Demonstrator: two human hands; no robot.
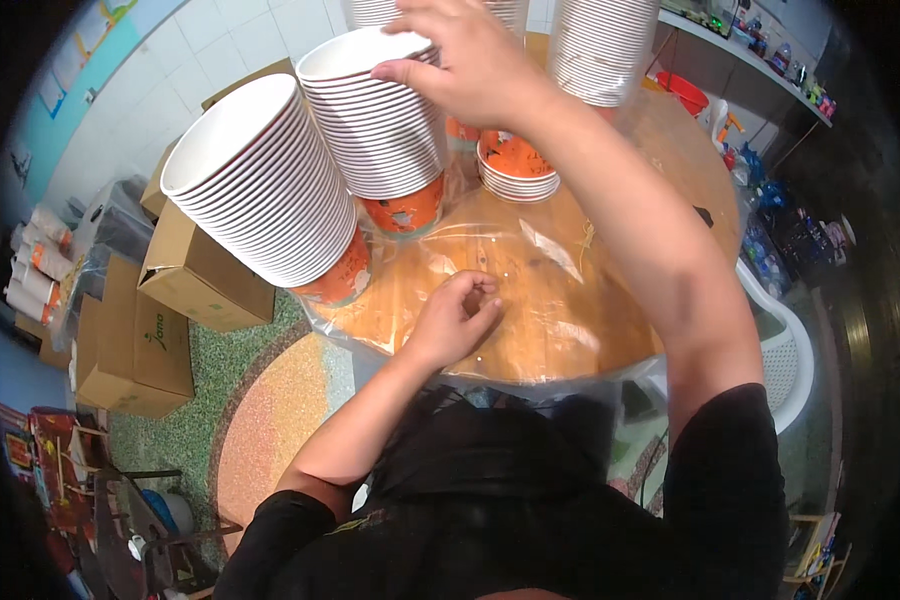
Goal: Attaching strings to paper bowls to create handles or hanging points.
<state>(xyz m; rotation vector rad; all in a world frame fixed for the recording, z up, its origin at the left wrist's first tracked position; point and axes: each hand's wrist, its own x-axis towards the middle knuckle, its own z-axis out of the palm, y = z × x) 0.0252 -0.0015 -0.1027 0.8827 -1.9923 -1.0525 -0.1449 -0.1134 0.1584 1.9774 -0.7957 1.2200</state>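
My right hand (448, 52) reaches across the table to a tall stack of white-rimmed paper tubs (370, 130). Its thumb and fingers spread around the right side of the top rim, gripping it. The lowest tub shows an orange side. To the left, a second tall stack of paper tubs (270, 190) leans outward in the view. My left hand (460, 315) is near the front of the table, fingers loosely curled, thumb apart, nothing in it. Beyond it sits a short stack of orange tubs (518, 170), rims downward. My right forearm partly covers the things behind.
Clear plastic sheeting covers the round wooden table (530, 320). Another tall tub stack (605, 55) stands at the back right. Cardboard boxes (135, 350) are on the floor at left. A white plastic chair (795, 370) is at right, and a red basin (682, 93) lies beyond the table.
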